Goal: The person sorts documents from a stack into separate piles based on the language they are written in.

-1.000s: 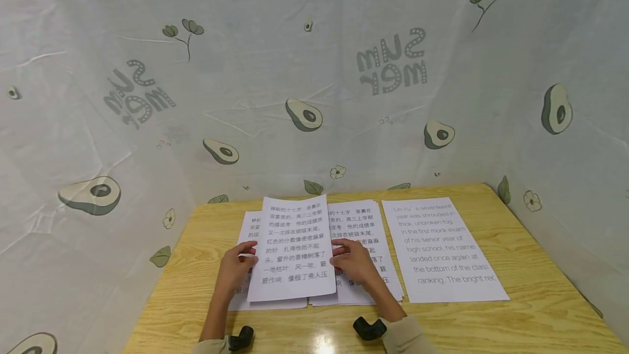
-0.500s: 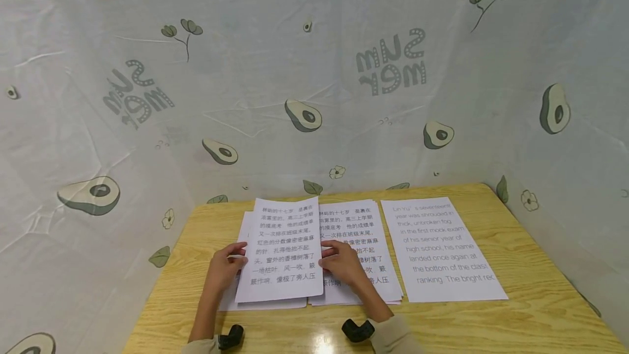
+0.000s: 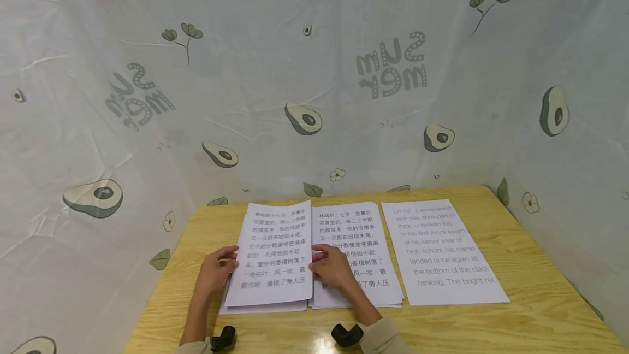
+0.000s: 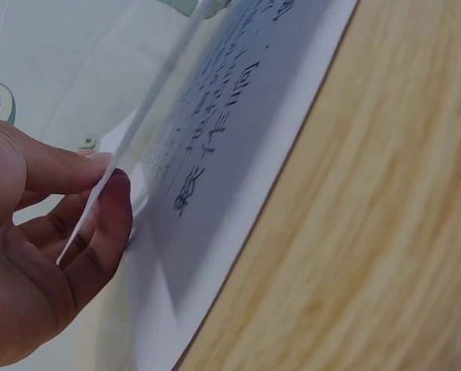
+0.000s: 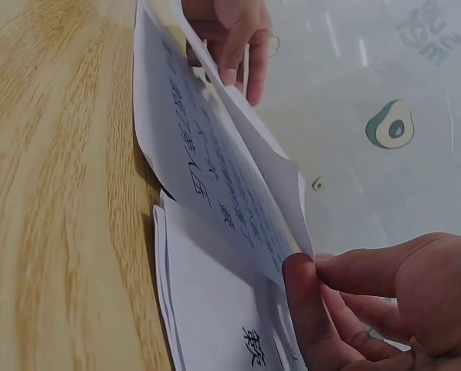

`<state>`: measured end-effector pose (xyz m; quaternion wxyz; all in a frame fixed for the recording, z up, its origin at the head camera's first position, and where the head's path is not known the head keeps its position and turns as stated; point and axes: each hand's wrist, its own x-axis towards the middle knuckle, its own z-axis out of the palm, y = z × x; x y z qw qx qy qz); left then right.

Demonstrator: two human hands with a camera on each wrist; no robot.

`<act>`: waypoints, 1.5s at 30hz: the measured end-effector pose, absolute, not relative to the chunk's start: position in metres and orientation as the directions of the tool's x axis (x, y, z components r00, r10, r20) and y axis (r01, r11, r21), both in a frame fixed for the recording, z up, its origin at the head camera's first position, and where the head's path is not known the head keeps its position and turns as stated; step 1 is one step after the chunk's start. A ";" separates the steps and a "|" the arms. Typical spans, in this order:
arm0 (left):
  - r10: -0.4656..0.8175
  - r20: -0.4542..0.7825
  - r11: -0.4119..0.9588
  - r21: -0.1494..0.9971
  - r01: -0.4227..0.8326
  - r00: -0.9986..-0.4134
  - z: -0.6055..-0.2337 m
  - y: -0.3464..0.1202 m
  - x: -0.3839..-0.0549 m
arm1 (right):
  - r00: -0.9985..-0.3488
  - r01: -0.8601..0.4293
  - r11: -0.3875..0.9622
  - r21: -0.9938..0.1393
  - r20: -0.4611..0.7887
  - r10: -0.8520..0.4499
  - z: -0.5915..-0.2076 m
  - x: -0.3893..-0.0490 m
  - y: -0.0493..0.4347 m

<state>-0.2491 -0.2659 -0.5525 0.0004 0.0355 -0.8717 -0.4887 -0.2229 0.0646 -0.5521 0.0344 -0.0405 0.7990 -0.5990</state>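
Note:
A printed sheet of paper with Chinese text is held by its two side edges, raised over another printed sheet on the left of the table. My left hand pinches its left edge; in the left wrist view the thumb lies on top and the curled fingers beneath. On the opposite edge, my right hand pinches the paper between thumb and fingers. That hand overlaps the middle stack of sheets, which carries the same text. A gap shows between the held sheet and the one below in both wrist views.
To the right lies a sheet with English text, flat on the wooden table. A pale curtain with avocado prints hangs behind and at both sides. Each wrist wears a black fitting, such as the right one.
Both hands have moved left and slightly toward the front, bringing the held sheet off the middle stack and over the left sheet. More of the middle stack's text shows now.

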 end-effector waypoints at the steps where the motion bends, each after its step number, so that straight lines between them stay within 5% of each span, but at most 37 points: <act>1: -0.063 -0.032 0.521 0.852 -0.060 -0.997 -0.552 -0.267 -0.249 | -0.994 -0.026 0.278 -0.960 -0.004 -0.107 -0.552 -0.224 0.063; 45: -0.081 -0.058 0.522 0.848 -0.092 -0.995 -0.552 -0.284 -0.244 | -0.990 -0.068 0.328 -0.942 0.023 -0.139 -0.552 -0.223 0.046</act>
